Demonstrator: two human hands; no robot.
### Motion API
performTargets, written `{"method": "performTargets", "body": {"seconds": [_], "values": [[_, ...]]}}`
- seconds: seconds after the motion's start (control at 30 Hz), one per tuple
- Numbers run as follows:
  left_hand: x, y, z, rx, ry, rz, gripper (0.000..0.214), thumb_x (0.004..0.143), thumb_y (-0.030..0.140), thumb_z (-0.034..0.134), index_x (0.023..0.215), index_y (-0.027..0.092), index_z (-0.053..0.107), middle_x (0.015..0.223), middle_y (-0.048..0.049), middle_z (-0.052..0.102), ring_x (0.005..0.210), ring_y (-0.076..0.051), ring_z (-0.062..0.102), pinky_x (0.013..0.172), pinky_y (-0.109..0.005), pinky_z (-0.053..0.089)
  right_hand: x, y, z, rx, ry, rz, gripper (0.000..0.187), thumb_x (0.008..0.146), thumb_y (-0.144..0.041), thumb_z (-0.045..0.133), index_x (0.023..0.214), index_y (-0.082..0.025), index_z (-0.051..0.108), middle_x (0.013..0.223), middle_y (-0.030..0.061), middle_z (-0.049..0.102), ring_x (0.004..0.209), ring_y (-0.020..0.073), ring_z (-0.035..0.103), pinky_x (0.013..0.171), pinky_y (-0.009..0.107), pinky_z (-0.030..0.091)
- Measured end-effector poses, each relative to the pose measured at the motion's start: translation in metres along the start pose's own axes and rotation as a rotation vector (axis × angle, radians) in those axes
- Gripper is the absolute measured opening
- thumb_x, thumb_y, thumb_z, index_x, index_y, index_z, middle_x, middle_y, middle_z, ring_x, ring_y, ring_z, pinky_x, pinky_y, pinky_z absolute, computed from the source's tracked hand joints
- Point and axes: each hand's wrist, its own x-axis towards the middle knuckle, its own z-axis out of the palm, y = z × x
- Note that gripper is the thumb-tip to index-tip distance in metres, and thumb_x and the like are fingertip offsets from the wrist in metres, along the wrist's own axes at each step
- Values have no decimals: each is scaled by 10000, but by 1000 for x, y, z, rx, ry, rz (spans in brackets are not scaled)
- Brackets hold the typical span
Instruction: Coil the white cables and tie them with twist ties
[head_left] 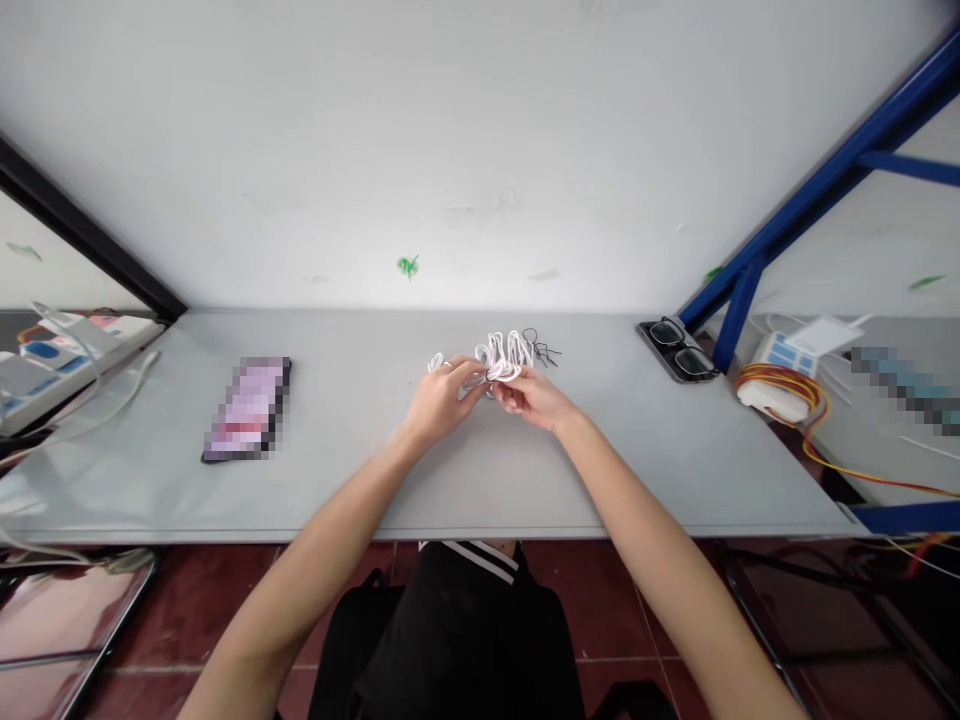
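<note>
The head view looks down over a long grey worktop set against a white wall, which has a small green mark and a few scuffs. Near the middle of the worktop, the left hand and right hand meet, fingers curled and pinching a looped bundle of white cable between them. The loops rise above the fingers, and thin black wires stick out just beside them, at the far side. To the left, well apart from the hands, a phone lies flat with its screen blurred. To the right, black-framed glasses rest on a dark tray near the wall. A blue metal frame slants up at the right corner. Beyond the worktop's right end sits a white device with red and yellow wires. A power strip lies off to the left. Below the front edge, dark red floor tiles show around a black garment with white stripes
</note>
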Motion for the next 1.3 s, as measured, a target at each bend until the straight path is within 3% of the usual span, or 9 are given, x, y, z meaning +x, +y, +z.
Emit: {"method": "performTargets", "body": {"seconds": [0.17,0.37,0.5,0.63,0.77,0.9,1.03,1.13,1.3], "values": [[3,7,-3,-450,-152,-249,261,824,402,650,923,162,664,870,-59,717,757,-162,657,686,-275,501,-6,-10,0,-393,64,-203,292,848,-442,604,701,-190,576,640,-6,568,507,91,451,502,255,345],[7,1,-6,-867,-276,-583,321,777,452,684,846,139,671,764,-36,639,664,-114,591,657,-271,488,-8,-7,9,-804,235,-471,165,892,-288,522,767,-204,590,681,5,572,605,133,464,588,275,352],[6,3,-6,-721,-179,-457,328,798,457,663,890,142,654,814,-55,669,696,-136,623,646,-266,487,-5,-4,9,-722,252,-451,195,902,-338,524,773,-208,590,676,3,567,604,135,479,585,276,361],[3,10,-6,-286,-73,-175,229,847,381,620,952,181,660,876,-49,716,788,-161,659,722,-274,490,-3,-5,3,-395,159,-297,284,879,-430,565,706,-205,563,628,-15,546,528,107,461,521,259,345],[1,9,-4,-95,-38,-106,187,871,347,592,973,207,664,897,-35,728,827,-167,661,772,-286,481,-4,-5,-3,-155,27,-75,297,823,-439,638,668,-194,573,610,-15,545,492,86,431,476,247,310],[3,7,-3,-252,-37,-185,238,852,392,614,957,183,659,886,-53,725,801,-168,657,748,-294,497,-6,-6,-1,-187,-6,-77,300,844,-465,606,714,-195,583,660,-6,569,497,83,415,488,252,311],[6,8,-3,-664,-151,-422,371,791,492,674,917,143,665,881,-83,712,751,-158,658,706,-292,523,-6,-6,5,-634,190,-373,281,899,-371,512,674,-203,518,635,-8,527,557,113,424,551,273,317],[7,6,-4,-783,-210,-537,387,755,507,706,876,140,683,850,-71,700,741,-140,640,708,-285,517,-6,-6,6,-883,246,-517,276,896,-291,484,635,-204,459,613,-18,456,582,121,385,579,279,297],[8,5,-11,-690,-324,-386,315,779,440,686,857,135,692,757,-43,657,652,-110,560,625,-249,448,-9,-9,0,-781,236,-395,341,894,-322,476,583,-209,391,555,-35,354,533,111,311,531,277,242]]}}
